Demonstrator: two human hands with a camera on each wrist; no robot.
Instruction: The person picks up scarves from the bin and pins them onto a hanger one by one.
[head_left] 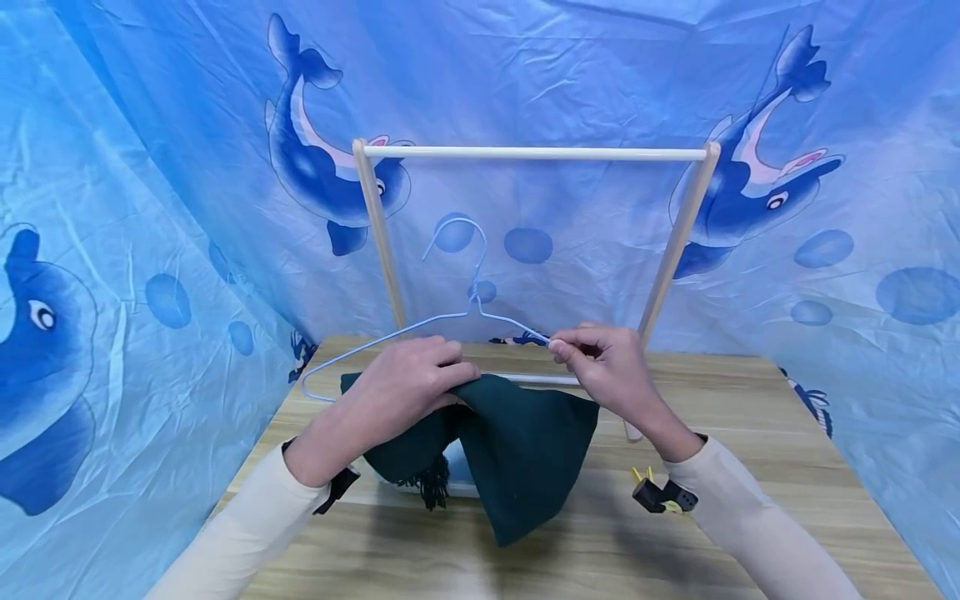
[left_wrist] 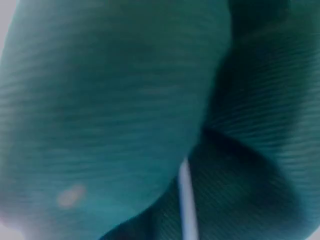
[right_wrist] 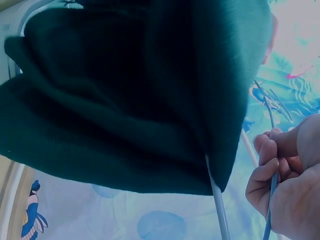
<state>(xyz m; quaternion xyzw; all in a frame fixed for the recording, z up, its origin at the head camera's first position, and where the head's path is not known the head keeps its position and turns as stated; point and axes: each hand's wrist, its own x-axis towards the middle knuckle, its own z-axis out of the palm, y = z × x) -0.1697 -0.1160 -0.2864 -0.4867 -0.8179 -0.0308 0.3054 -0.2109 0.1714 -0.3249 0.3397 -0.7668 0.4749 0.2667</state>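
A: What is held by the left hand?

B: A dark green cloth is gripped by it, fingers curled over the bunched top edge. The cloth is draped over the lower bar of a pale blue hanger and hangs down toward the desk. A fringe is seen at its lower left end.

A: And the right hand?

B: The hanger's right shoulder wire is pinched between its thumb and fingertips, just right of the cloth. In the right wrist view the fingers are seen curled round the thin wire, with the cloth filling most of the picture beside them.

A: Where is the hanger kept?

B: It is held above the desk, upright, hook up, in front of a wooden rack. The hook is below the rack's top bar and apart from it.

A: What is shown by the left wrist view?

B: Only green ribbed fabric, blurred, crossed by a pale bar.

A: Anything else?

B: A blue dolphin sheet is hung behind and at both sides.
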